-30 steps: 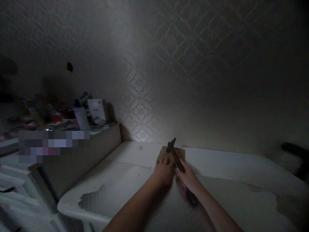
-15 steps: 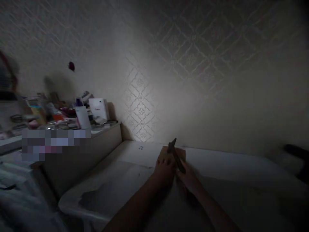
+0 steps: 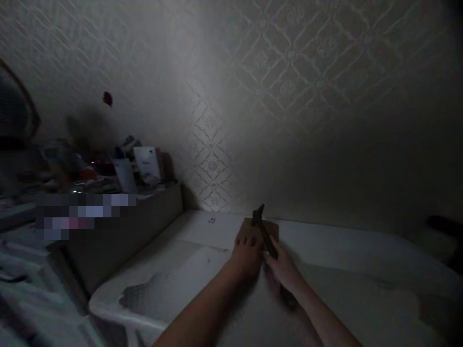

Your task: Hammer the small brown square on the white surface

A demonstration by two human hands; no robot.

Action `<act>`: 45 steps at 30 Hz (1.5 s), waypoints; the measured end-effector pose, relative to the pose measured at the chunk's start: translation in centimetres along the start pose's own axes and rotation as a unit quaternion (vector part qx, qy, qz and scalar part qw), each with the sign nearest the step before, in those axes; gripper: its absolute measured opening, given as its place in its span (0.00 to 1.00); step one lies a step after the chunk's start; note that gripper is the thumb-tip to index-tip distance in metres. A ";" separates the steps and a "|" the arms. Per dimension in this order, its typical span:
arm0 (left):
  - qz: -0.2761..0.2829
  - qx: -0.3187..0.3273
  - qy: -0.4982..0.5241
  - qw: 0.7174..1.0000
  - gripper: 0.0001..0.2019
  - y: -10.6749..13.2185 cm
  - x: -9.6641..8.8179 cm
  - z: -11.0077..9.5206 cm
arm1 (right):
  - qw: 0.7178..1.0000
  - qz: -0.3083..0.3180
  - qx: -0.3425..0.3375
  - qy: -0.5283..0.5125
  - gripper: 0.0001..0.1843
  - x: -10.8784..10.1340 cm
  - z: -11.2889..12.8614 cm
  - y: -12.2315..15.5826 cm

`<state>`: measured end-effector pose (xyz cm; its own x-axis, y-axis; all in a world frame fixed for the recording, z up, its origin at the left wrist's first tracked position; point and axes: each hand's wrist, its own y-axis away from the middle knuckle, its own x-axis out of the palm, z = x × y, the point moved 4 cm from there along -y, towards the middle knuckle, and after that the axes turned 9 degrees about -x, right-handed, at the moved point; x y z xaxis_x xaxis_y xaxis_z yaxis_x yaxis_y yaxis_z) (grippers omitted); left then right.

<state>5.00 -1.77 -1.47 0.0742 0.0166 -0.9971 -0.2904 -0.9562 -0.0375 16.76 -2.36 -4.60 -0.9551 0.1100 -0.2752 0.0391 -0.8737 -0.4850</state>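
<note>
The room is dim. My left hand (image 3: 247, 255) rests with curled fingers on a small brown cardboard piece (image 3: 250, 229) that lies on a white table (image 3: 325, 260) near the wall. My right hand (image 3: 284, 268) is closed around a dark, slim tool (image 3: 263, 230) that looks like scissors or a knife. Its tip points up and away over the cardboard's far edge. The two hands touch side by side.
A patterned wall (image 3: 289, 120) rises right behind the table. To the left a lower shelf (image 3: 152, 207) carries cluttered boxes and bottles (image 3: 144, 164). A dark object (image 3: 443, 226) lies at the far right edge. The table's worn front edge (image 3: 119, 303) is at lower left.
Both hands and the tool stay almost where they were on the cardboard. The view shifts slightly and the lighting flickers between frames.
</note>
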 end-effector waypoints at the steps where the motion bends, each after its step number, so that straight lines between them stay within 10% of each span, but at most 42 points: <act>1: -0.006 -0.001 0.001 1.000 0.25 0.0 0.0 0.0 | 1.000 -0.001 -0.002 0.000 0.32 0.0 0.1 0.0; 11: 0.034 -0.085 0.023 0.996 0.29 0.3 -1.2 1.0 | 0.999 -0.022 -0.003 0.031 0.34 -0.4 1.0 0.4; 45: 0.019 -0.039 0.011 0.999 0.27 -0.1 -0.6 1.0 | 0.987 0.047 -0.019 0.151 0.35 -2.8 1.4 0.2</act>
<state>4.07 -1.41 -0.89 0.0855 -0.0257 -0.9960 -0.2187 -0.9758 0.0064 18.99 -3.52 -2.75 -0.8158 0.1707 -0.5526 0.1396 -0.8691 -0.4746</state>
